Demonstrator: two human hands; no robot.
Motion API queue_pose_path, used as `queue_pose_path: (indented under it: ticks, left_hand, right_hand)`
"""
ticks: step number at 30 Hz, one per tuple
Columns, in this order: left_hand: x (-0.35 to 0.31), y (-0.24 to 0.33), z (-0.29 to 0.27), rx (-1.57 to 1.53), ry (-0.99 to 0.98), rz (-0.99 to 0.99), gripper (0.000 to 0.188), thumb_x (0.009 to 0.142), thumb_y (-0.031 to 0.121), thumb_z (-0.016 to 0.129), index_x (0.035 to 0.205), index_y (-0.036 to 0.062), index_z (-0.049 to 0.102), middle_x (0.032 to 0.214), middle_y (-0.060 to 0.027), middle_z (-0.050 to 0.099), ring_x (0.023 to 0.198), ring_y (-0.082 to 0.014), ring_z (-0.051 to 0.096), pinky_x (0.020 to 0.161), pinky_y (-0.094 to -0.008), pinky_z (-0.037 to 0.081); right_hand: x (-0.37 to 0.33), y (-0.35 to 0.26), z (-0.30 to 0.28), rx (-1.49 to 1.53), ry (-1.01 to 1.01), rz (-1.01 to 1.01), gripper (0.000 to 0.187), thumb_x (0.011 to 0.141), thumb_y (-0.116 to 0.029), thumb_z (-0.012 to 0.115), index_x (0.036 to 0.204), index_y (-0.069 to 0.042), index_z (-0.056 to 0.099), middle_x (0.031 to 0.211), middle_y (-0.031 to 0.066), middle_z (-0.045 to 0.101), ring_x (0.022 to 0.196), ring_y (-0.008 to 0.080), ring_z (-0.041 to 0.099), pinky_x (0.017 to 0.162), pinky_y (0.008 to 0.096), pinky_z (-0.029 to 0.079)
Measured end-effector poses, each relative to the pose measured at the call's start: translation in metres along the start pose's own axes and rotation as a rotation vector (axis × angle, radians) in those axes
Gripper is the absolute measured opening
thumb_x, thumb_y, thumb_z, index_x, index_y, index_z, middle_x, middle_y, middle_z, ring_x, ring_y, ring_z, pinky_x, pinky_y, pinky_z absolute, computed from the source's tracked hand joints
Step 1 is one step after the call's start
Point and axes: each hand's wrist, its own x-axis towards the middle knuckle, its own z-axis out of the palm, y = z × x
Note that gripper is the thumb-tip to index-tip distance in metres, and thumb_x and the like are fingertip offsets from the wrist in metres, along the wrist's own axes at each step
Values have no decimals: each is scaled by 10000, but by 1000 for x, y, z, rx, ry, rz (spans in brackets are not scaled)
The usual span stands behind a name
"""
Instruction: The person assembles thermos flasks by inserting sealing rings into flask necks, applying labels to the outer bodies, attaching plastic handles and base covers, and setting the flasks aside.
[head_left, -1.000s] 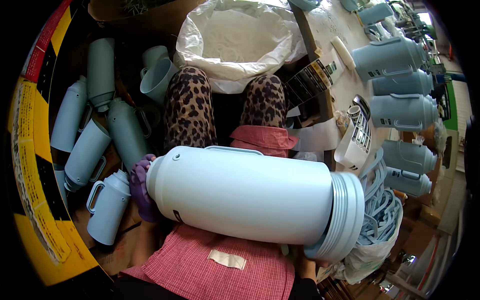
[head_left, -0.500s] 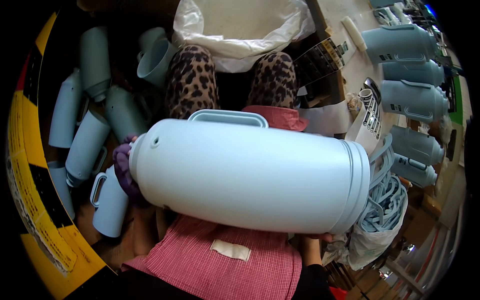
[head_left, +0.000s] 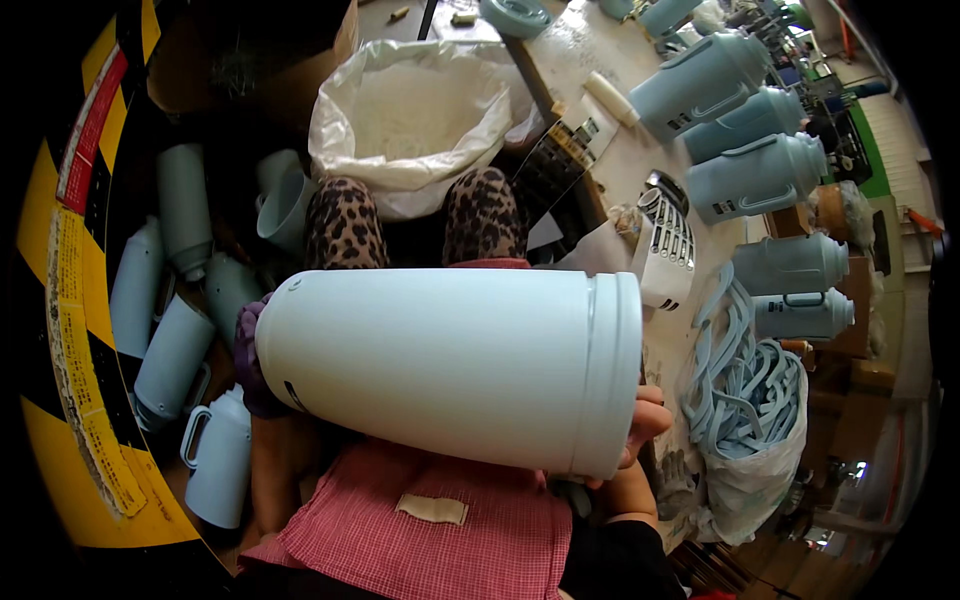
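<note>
A large pale blue thermos flask shell [head_left: 440,365] lies sideways across my lap, its narrow end to the left and its ridged base to the right. My left hand [head_left: 250,365], in a purple glove, is closed around the narrow end; the flask hides part of it. Bare fingers of my right hand [head_left: 648,425] curl against the base rim. A small hole shows at the upper left of the shell and a dark slot at its lower left. The shell's handle is out of sight.
Several similar shells [head_left: 172,355] lie in the dark space at left, behind a yellow-black striped edge [head_left: 95,400]. Ahead stands a white-lined container [head_left: 400,120]. On the right-hand table [head_left: 580,60] are several flasks [head_left: 755,175], a label roll [head_left: 665,245] and a bag of blue handle strips [head_left: 750,400].
The shell has turned about its long axis: its handle, seen before on the far side, is now hidden. Its base has shifted left in view. My right hand's fingers show more at the rim.
</note>
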Motion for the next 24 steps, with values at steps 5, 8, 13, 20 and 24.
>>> queue_pose_path:
  ticks: [5,8,13,20,24]
  left_hand:
    - [21,30,12,1264,-54,260,273,1065,259,489,1145,13,579,1190,-177,644,1086,-295,619,992,-396,490]
    - [31,29,20,1578,-63,682,343,1060,266,471,1150,-32,617,1172,-184,652,1091,-325,645,978,-425,506]
    - [41,16,26,858,95,127,410,1126,245,313,1128,-46,601,1197,-194,653,1090,-350,636,1001,-418,476]
    - [45,30,43,1356,-117,591,364,1113,224,350,1128,-35,606,1153,-183,673,1097,-356,635,990,-450,477]
    - [40,31,59,1102,-217,565,277,1089,142,405,1132,-41,608,1146,-170,671,1088,-337,629,1003,-439,478]
  right_hand:
    - [10,34,-12,112,90,308,873,924,-786,526,1437,-80,483,1433,173,441,1318,312,478,1168,545,334]
    - [27,53,-9,261,121,425,1003,927,-846,385,1544,-56,354,1605,181,304,1481,323,306,1238,523,185]
    - [47,96,-1,497,93,552,1086,951,-876,190,1687,-78,165,1769,130,84,1631,296,45,1295,482,-13]
    - [6,149,4,659,398,688,975,1013,-796,142,1671,-85,254,1759,121,153,1629,279,91,1299,470,-4]
    - [-4,161,2,726,86,743,987,981,-837,156,1686,-149,222,1753,70,217,1629,250,121,1267,588,-17]
